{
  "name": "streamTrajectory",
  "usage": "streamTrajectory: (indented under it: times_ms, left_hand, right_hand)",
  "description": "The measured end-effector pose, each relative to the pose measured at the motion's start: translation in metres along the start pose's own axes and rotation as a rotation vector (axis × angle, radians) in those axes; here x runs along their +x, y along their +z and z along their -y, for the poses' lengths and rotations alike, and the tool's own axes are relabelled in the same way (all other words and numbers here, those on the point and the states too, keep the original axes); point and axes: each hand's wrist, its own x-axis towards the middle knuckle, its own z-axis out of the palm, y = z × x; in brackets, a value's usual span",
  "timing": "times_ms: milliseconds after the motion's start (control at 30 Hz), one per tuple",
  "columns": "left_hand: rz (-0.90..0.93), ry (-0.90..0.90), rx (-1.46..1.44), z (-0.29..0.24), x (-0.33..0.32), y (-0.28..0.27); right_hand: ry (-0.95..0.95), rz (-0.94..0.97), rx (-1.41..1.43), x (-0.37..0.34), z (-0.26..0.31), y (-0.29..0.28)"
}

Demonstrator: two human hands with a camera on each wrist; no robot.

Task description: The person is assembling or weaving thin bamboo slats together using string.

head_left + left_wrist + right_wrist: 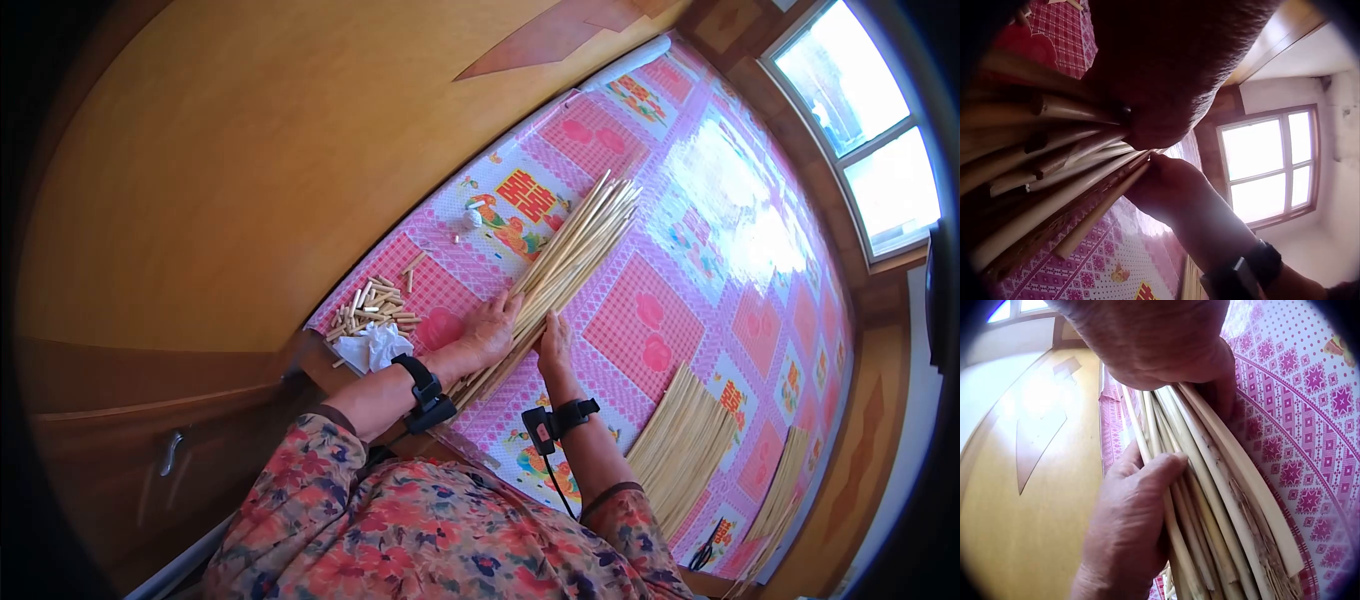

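A thick bundle of long, pale dry stalks (565, 265) slants across the pink patterned table cover, its cut ends fanned out in the left wrist view. My left hand (490, 328) grips its left side; in the right wrist view the thumb of that left hand (1125, 519) lies over the stalks (1210, 512). On the other side my right hand (555, 352) holds the bundle, its fingers curled down along the edge in the right wrist view. Both hands are close together near the bundle's lower end. The right hand's palm side is mostly hidden.
Short cut stalk pieces (368, 308) lie heaped by crumpled white paper (375, 346) at the left. A flat layer of stalks (685, 440) and a thinner one (783, 490) lie to the right, near dark-handled scissors (708, 548). A wooden panel (250, 180) borders the table's left edge.
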Motion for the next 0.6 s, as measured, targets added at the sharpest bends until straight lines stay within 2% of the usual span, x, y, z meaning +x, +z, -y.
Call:
streamTrajectory:
  times_ms: [33, 100, 133, 200, 267, 333, 400, 433, 500, 600]
  left_hand:
    - [0.007, 0.008, 0.000, 0.003, 0.002, 0.003]
    - [-0.033, 0.004, -0.251, 0.015, 0.005, 0.007]
    - [-0.020, 0.015, -0.247, 0.019, 0.007, 0.003]
    - [-0.018, 0.024, -0.508, 0.028, 0.011, -0.009]
    - [0.000, -0.005, -0.539, 0.044, 0.010, -0.017]
    - [0.006, -0.040, -0.570, 0.061, 0.014, -0.022]
    - [0.120, -0.148, -0.497, 0.076, 0.018, -0.021]
    - [0.092, -0.125, -0.704, 0.074, 0.017, -0.024]
    - [0.097, -0.108, -0.698, 0.084, 0.022, -0.020]
    - [0.122, -0.115, -0.716, 0.092, 0.025, -0.018]
  right_hand:
    - [0.000, -0.010, 0.004, 0.000, 0.004, 0.000]
    - [0.073, 0.070, 0.026, 0.002, 0.012, 0.003]
    - [0.073, 0.056, 0.037, 0.003, 0.013, 0.003]
    - [0.034, 0.171, 0.096, 0.006, 0.010, 0.003]
    - [0.031, 0.125, 0.123, 0.015, -0.005, -0.004]
    - [-0.020, 0.100, -0.074, 0.024, -0.017, -0.013]
    - [-0.048, 0.069, -0.102, 0.014, -0.008, -0.015]
    - [-0.081, 0.035, -0.136, 0.010, -0.007, -0.020]
    - [-0.081, 0.025, -0.083, 0.019, -0.022, -0.025]
    - [-0.024, -0.018, 0.070, 0.005, -0.007, -0.024]
